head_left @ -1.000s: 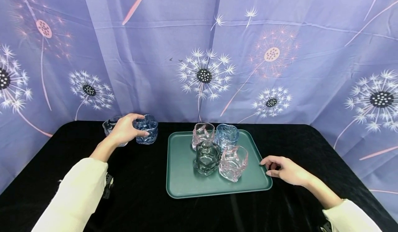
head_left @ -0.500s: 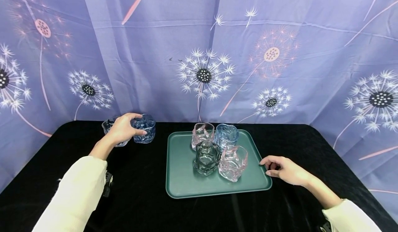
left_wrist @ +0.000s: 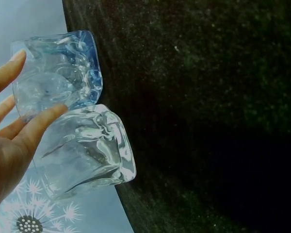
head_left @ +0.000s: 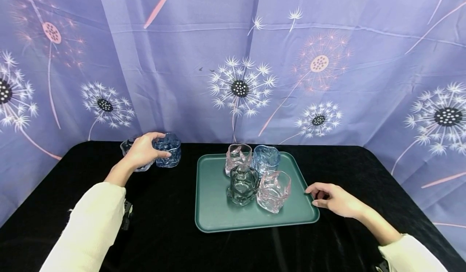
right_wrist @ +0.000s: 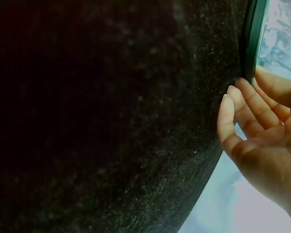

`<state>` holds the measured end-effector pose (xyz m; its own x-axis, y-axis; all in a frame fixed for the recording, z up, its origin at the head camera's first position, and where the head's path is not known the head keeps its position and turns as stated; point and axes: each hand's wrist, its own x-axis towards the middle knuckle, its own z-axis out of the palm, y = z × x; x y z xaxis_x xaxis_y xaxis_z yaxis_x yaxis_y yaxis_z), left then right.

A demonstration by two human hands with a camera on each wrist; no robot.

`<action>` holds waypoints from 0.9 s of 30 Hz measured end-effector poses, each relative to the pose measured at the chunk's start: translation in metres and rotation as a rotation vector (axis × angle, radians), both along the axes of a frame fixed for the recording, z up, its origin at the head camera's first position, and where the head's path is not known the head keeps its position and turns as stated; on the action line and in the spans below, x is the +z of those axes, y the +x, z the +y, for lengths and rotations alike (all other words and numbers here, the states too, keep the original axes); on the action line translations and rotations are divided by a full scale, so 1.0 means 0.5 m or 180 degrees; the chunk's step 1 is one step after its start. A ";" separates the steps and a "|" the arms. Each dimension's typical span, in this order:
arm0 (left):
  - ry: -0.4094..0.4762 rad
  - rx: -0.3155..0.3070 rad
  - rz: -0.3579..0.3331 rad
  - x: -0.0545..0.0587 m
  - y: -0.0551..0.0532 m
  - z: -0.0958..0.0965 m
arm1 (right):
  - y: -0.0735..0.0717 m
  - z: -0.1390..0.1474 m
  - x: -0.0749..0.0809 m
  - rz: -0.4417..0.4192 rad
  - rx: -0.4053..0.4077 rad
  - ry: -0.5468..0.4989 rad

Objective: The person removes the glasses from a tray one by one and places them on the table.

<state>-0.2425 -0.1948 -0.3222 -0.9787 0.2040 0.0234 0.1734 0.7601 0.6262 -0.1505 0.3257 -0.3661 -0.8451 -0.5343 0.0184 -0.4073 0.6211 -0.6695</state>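
At the back left, my left hand (head_left: 142, 150) holds a blue wavy glass (head_left: 169, 152) between thumb and fingers. In the left wrist view this blue glass (left_wrist: 58, 73) stands against a clear glass (left_wrist: 87, 150), with my thumb tip near where they meet. Most of the clear glass (head_left: 127, 145) is behind my hand in the head view. On the right, my right hand (head_left: 336, 200) holds the side rim of a green tray (head_left: 214, 215), thumb and fingertips at the edge (right_wrist: 253, 39).
Grouped on the tray are a dark grey glass (head_left: 242, 189), a front pink glass (head_left: 272, 195), a back pink glass (head_left: 237, 158) and a light blue glass (head_left: 266, 158). Black cloth (head_left: 164, 231) covers the table; a purple dandelion-print curtain (head_left: 182, 81) hangs right behind it.
My left hand and the blue glass have shifted slightly left, closer to the clear glass. The right hand and the tray have stayed put.
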 end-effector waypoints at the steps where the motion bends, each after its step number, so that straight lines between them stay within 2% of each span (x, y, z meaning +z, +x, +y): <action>1: -0.0002 -0.0001 -0.0008 0.000 0.000 0.000 | 0.000 0.001 -0.001 0.0000 0.0002 0.0010; 21: -0.0008 -0.0063 0.0006 -0.004 0.002 -0.004 | -0.001 0.001 -0.002 0.0048 0.0011 -0.0006; 27: -0.0029 -0.0094 0.0011 0.004 0.008 -0.003 | -0.002 0.003 -0.005 0.0051 -0.0024 0.0013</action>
